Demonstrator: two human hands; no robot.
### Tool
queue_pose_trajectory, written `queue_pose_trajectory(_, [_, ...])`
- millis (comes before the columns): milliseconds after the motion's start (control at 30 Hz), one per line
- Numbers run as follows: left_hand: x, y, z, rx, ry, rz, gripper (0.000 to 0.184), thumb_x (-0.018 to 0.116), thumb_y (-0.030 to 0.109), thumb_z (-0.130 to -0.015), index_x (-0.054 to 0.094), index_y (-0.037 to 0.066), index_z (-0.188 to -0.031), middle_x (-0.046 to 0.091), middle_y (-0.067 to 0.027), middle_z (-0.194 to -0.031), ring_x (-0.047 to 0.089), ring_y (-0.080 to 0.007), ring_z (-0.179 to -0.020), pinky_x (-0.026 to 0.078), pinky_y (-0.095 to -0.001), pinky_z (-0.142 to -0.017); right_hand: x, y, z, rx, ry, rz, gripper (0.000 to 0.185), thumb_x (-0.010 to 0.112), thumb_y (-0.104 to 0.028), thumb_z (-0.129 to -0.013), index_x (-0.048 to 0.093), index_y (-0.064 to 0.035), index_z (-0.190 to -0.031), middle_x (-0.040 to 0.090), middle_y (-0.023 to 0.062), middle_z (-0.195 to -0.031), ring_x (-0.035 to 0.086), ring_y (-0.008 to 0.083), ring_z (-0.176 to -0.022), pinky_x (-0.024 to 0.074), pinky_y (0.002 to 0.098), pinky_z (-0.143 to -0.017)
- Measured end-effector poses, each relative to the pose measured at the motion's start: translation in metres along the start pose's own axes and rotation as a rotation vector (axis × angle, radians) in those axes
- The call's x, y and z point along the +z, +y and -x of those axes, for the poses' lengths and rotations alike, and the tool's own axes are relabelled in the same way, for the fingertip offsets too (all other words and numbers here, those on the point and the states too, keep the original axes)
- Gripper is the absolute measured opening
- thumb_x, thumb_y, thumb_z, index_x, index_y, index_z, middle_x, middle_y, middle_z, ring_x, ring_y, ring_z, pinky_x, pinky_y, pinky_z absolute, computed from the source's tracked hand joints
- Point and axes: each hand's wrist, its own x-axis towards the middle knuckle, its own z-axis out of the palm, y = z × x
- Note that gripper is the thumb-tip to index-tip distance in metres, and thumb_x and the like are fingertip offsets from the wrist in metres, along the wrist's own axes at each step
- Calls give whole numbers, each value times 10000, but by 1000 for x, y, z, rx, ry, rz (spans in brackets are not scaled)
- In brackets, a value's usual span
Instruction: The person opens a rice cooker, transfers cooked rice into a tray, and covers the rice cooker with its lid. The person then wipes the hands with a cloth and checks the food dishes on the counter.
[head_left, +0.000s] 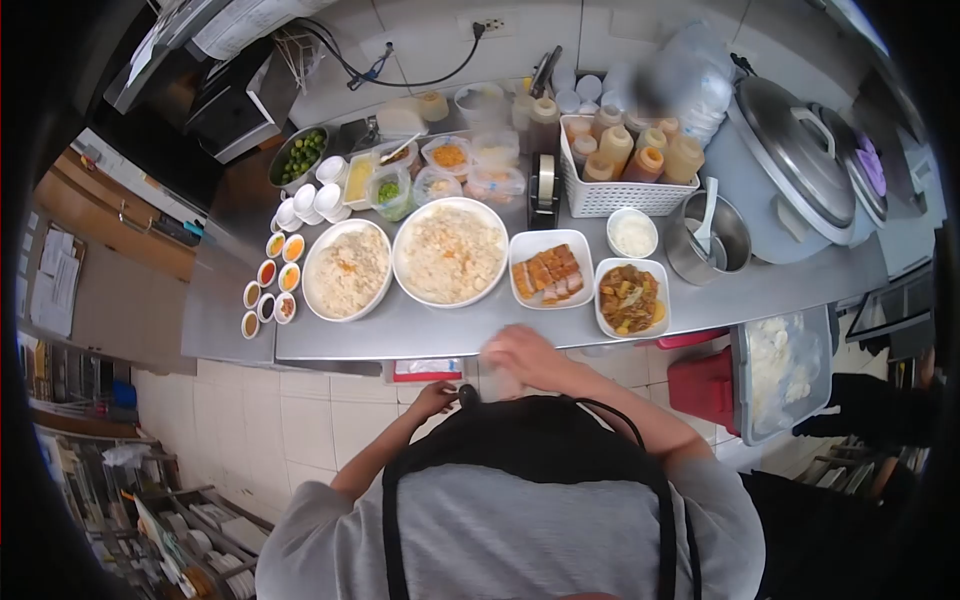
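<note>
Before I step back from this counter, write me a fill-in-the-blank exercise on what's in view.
1. There are ____ large round bowls on the metal counter.
2. Of the sliced meat and the green fruit, the right hand is nearer the ____.
3. In the picture, the bottle basket stands to the ____ of the tape dispenser.
4. The ladle in the pot is coloured ____.

Missing words: two; sliced meat; right; white.

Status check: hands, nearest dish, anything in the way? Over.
Left hand low, beside dark round object. Right hand blurred near counter front edge, grip unclear. Meat dish just beyond right hand; nothing visible blocking it.
</note>
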Motion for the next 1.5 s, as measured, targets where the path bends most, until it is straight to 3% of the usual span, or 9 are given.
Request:
queue_pose_trajectory(200, [-98, -101, -18, -43, 201, -70, 274, 651, 235, -769, 593, 9, -913, 627, -110, -711, 623, -172, -573, 511, -277, -475, 100, 10, -147, -260, -139, 290, 225, 508, -273, -834, 595, -83, -917, 545, 93, -910, 500, 261, -910, 384, 377, -806])
queue_pose_trajectory(233, [-116, -153, -34, 282, 193, -378, 274, 650, 239, -770, 596, 13, -915, 627, -110, -685, 625, -170, -551, 509, -279, -477, 99, 9, -162, -246, -117, 294, 225, 508, -273, -834, 595, -83, -917, 545, 93, -910, 500, 261, -910, 384, 377, -806])
queue_pose_trajectory(300, [-135, -136, -2, 6, 265, -428, 269, 642, 252, -768, 605, 10, -879, 622, -105, -626, 624, -178, -504, 494, -302, -481, 67, 8, -188, -317, 44, 361, 294, 571, -279, -795, 573, -75, -1008, 546, 114, -998, 504, 277, -976, 400, 381, -833])
queue_pose_trajectory(367, [-161, -225, -27, 527, 455, -638, 272, 654, 259, -744, 622, 18, -864, 636, -138, -666, 640, -223, -618, 498, -313, -563, -4, -9, -199, 130, 163, 207, 393, 607, -260, -771, 527, -61, -1099, 524, 146, -1093, 492, 316, -1026, 400, 388, -873])
queue_pose_trajectory(500, [-187, -234, -42, 131, 286, -641, 266, 654, 253, -742, 623, 17, -860, 638, -139, -674, 639, -221, -628, 496, -310, -567, -138, 73, -216, 294, 942, 596, 433, 620, -227, -741, 483, 43, -1049, 517, 201, -1020, 495, 342, -980, 408, 387, -861])
queue_pose_trajectory(767, [-181, -198, -68, 25, 283, -564, 254, 656, 240, -738, 627, 15, -851, 641, -142, -692, 635, -215, -648, 492, -303, -576, -174, 144, -246, 725, 850, 822, 540, 703, -213, -650, 414, -48, -1075, 529, 158, -971, 524, 301, -947, 448, 410, -797])
queue_pose_trajectory(1100, [-168, -166, -67, -1, 333, -258, 232, 664, 215, -723, 632, 11, -829, 646, -144, -725, 626, -200, -666, 484, -293, -586, -196, 127, -222, 164, 1048, 398, 660, 711, -203, -636, 336, -83, -1165, 531, 228, -1001, 498, 395, -977, 436, 419, -802])
queue_pose_trajectory(1333, [-180, -198, -94, 156, 229, -530, 253, 676, 226, -700, 645, 23, -849, 650, -164, -786, 634, -251, -731, 497, -331, -653, -208, 4, -175, -217, 1249, -148, 783, 756, -189, -641, 287, -50, -1252, 481, 127, -1128, 469, 223, -1056, 393, 370, -884])
queue_pose_trajectory(1500, [-185, -206, -115, 91, 245, -525, 252, 676, 225, -703, 644, 23, -850, 650, -162, -785, 634, -249, -726, 498, -331, -649, -193, -18, -84, 131, 1180, 30, 809, 786, -258, -590, 335, -26, -1220, 474, 123, -1130, 480, 223, -1039, 393, 349, -881])
